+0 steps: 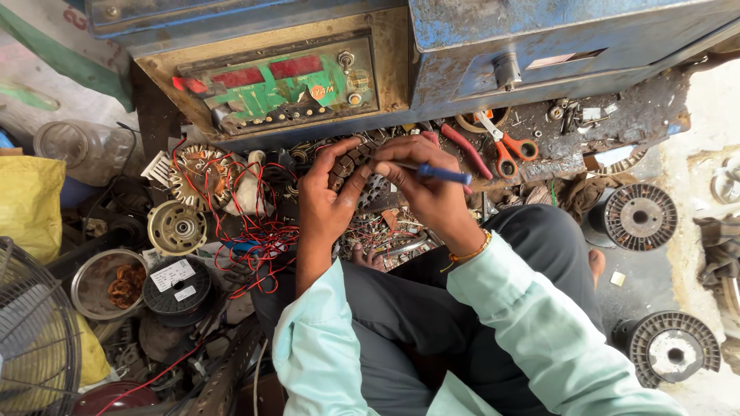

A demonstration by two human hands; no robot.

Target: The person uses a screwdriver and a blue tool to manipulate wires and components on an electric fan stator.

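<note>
Left hand: the left hand (327, 192), just left of frame centre, is curled around a dark ring-shaped motor stator (356, 173), fingers wrapped over its rim, probably to steady it against the pull of the tool.

Right hand: the right hand (420, 185) pinches a blue-handled tool (443, 174) between thumb and fingers, fingertips bent down onto the top of the stator.

Stator: held at frame centre, above the lap and just below the machine, tilted so that its open face looks up toward the camera; only a curved part of the ring shows between the hands.

Tool axis: the handle lies almost level across the frame, its free end pointing right. The working tip is hidden under the fingers, so I cannot tell what it touches.

Machine: a worn blue winding machine (539, 46) with a green counter panel (285, 85) fills the top of the frame.

Left of frame: another stator wound with copper (202, 176), trailing red wires (254, 231).

Shelf, upper right: orange-handled scissors (509, 146) and red-handled pliers (466, 150) lie within reach.

Right edge: empty wire spools (640, 217) stand on the floor.
</note>
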